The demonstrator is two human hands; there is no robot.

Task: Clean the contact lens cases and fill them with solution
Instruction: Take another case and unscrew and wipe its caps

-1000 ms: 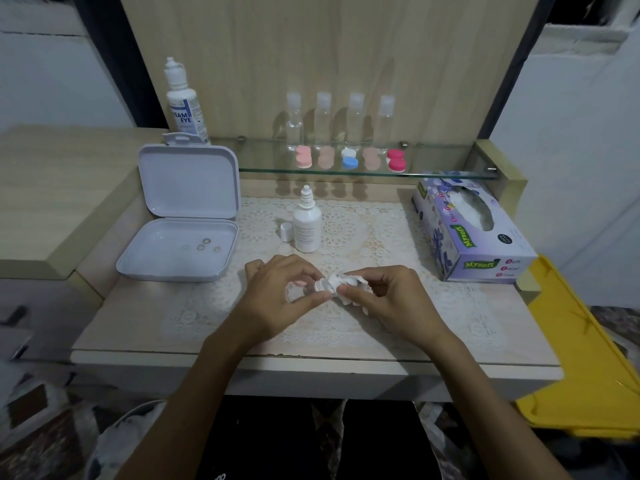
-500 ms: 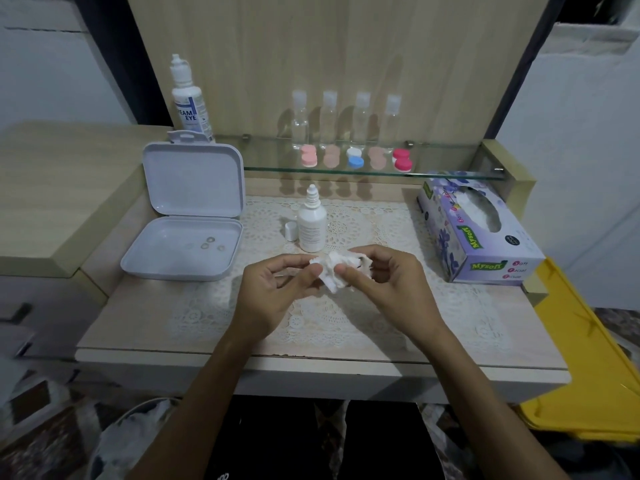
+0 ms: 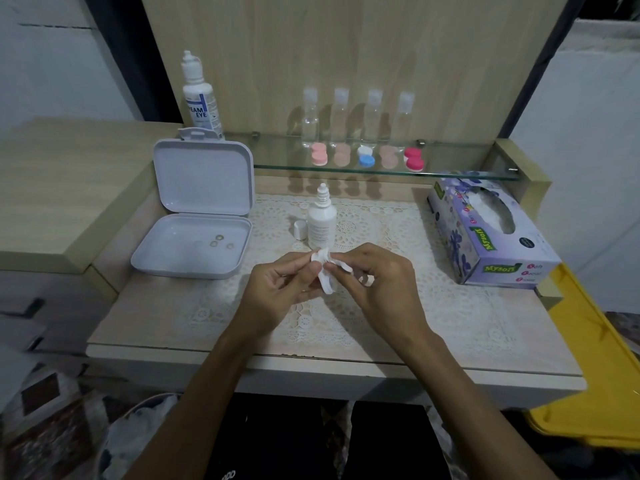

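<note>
Both hands were raised above the table (image 3: pixel 149 327), meeting over the mat at its centre. The left hand (image 3: pixel 277 289) pinched the tissue (image 3: pixel 327 271) between thumb and forefinger; the right hand (image 3: pixel 377 282) had its fingers curled round the tissue's other side. A lens case was probably wrapped inside the tissue, but it was hidden. The wad hung with its long axis roughly 12 to 6 o'clock, lying between the fingertips of both hands, equally near each. The bottle (image 3: pixel 321 220), uncapped, stood upright at 12 o'clock from the hands, with its cap (image 3: pixel 300 229) just beside it. Filling probably required the right hand to reach toward 12 o'clock.
</note>
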